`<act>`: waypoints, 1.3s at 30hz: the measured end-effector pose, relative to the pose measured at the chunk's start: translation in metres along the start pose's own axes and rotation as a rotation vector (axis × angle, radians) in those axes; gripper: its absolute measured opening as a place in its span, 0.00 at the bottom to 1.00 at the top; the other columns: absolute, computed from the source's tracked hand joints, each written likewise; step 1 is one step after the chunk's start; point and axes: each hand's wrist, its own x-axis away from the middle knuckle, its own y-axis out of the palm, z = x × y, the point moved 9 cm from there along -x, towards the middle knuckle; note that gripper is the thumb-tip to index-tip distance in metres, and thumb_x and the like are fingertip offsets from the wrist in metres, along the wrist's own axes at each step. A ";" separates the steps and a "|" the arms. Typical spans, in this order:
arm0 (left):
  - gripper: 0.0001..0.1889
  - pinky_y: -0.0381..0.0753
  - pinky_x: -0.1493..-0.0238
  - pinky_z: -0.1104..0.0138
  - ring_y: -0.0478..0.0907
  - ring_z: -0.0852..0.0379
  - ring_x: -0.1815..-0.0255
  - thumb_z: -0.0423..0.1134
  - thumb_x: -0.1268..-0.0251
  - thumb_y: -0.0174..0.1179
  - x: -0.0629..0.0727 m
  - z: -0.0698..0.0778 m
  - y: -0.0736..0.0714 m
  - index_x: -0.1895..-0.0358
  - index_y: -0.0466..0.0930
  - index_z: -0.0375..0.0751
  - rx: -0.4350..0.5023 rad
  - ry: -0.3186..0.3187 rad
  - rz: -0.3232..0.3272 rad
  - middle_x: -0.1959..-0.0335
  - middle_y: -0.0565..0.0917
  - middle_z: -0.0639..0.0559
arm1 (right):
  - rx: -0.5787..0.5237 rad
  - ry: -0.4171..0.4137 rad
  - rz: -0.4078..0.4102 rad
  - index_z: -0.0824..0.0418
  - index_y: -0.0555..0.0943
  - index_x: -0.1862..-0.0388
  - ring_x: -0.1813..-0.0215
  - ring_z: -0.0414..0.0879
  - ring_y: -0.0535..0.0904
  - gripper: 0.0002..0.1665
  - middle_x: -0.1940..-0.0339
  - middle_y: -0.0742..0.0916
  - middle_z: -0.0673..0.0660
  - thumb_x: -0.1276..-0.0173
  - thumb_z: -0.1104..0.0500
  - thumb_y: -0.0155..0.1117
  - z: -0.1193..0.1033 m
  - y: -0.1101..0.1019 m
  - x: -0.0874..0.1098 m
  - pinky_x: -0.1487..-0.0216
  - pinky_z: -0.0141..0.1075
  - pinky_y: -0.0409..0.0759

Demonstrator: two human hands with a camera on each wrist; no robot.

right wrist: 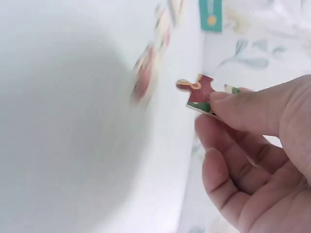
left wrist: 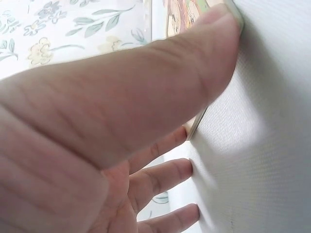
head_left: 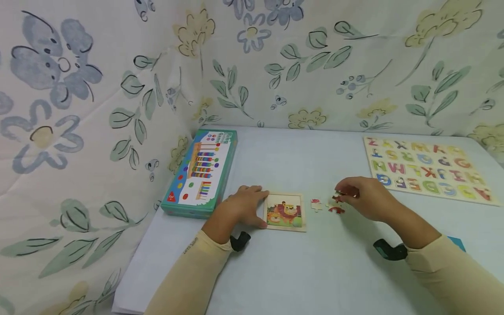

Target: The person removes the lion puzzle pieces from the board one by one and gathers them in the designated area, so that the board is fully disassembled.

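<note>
A square wooden jigsaw puzzle board (head_left: pixel 285 212) with a lion picture lies flat on the table. My left hand (head_left: pixel 246 204) rests at its left side, thumb on the near corner and index finger by the far corner. In the left wrist view the thumb (left wrist: pixel 194 63) lies along the board's edge, with the other fingers extended. To the right, my right hand (head_left: pixel 364 197) pinches a red and green jigsaw piece (right wrist: pixel 198 92) between thumb and fingers, held above the table. Close by lie a loose piece (head_left: pixel 316 204) and a red piece (head_left: pixel 336 210).
A green Ring Game box (head_left: pixel 202 173) lies on the left, beside the left forearm. At the back right is an alphabet board (head_left: pixel 429 168) with colourful letters. A blue object (head_left: pixel 456 242) shows partly behind the right sleeve. Floral cloth (head_left: pixel 252 78) hangs behind the table.
</note>
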 end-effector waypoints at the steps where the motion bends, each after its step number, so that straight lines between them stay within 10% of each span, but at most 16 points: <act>1: 0.48 0.64 0.27 0.40 0.53 0.43 0.18 0.56 0.44 0.76 0.000 -0.001 0.000 0.20 0.61 0.56 0.000 -0.001 -0.001 0.17 0.59 0.51 | 0.003 0.009 -0.011 0.56 0.86 0.51 0.57 0.46 0.82 0.11 0.58 0.89 0.51 0.32 0.62 0.71 0.007 -0.001 0.002 0.61 0.35 0.81; 11: 0.49 0.63 0.26 0.41 0.51 0.44 0.17 0.56 0.43 0.75 0.004 -0.013 0.000 0.19 0.60 0.56 0.010 -0.019 -0.001 0.17 0.58 0.52 | -0.081 0.060 -0.174 0.53 0.88 0.50 0.58 0.45 0.81 0.13 0.57 0.88 0.50 0.32 0.63 0.71 0.043 0.009 0.011 0.62 0.32 0.80; 24: 0.49 0.64 0.26 0.41 0.51 0.45 0.17 0.56 0.44 0.76 0.002 -0.012 0.002 0.19 0.61 0.57 0.019 -0.015 -0.006 0.17 0.58 0.52 | 0.000 0.041 -0.124 0.54 0.87 0.52 0.58 0.45 0.76 0.10 0.59 0.86 0.49 0.30 0.64 0.68 0.046 0.027 0.009 0.59 0.34 0.78; 34: 0.49 0.63 0.26 0.40 0.51 0.44 0.17 0.56 0.44 0.76 0.000 -0.008 0.003 0.20 0.61 0.56 0.016 -0.014 -0.010 0.17 0.58 0.52 | 0.087 0.040 -0.155 0.56 0.84 0.42 0.40 0.59 0.77 0.19 0.43 0.82 0.61 0.30 0.53 0.70 -0.023 0.041 -0.017 0.40 0.57 0.79; 39: 0.49 0.62 0.26 0.39 0.51 0.44 0.17 0.56 0.43 0.76 -0.001 -0.001 0.003 0.19 0.61 0.57 0.018 -0.002 -0.013 0.17 0.58 0.52 | 0.139 -0.043 -0.187 0.53 0.85 0.43 0.43 0.55 0.78 0.22 0.45 0.82 0.59 0.33 0.50 0.74 -0.074 0.068 -0.033 0.40 0.52 0.81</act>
